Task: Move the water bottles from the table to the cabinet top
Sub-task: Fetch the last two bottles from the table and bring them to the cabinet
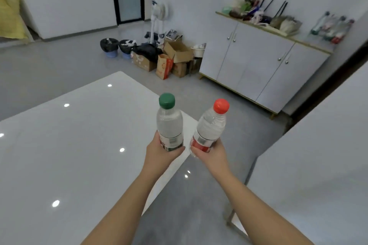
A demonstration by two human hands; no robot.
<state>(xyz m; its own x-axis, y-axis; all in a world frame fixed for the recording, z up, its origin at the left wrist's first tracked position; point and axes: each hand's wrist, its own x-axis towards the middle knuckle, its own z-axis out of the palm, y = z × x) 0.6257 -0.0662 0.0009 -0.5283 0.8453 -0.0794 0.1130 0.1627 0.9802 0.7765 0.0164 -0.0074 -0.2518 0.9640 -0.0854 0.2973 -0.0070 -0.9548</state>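
Two bottles held up, one per hand, above the near corner of the white glossy bench [69,145].

Left hand [161,152]: grip clamped round the lower body of the green-capped bottle [169,123]. Long axis close to upright, cap pointing up and slightly away. Clear body, label band at the base partly under the fingers; a barcode patch shows on it, green and some red below. No brand or writing legible.

Right hand [209,155]: grip clamped round the base of the red-capped bottle [211,127]. Long axis tilted, cap leaning up and to the right, away from the other bottle. Red label band with a small barcode patch; white letters at its left edge, too blurred to read.

The two bottles stand near each other at the base, apart at the caps, not touching.

Beyond, across the grey floor, a white cabinet [258,65] with four doors stands against the wall. A cluster of bottles [331,28] stands on its top toward the right end, blurred; mixed clutter [256,11] sits toward the left end. Cardboard boxes [173,59] lie on the floor left of the cabinet.
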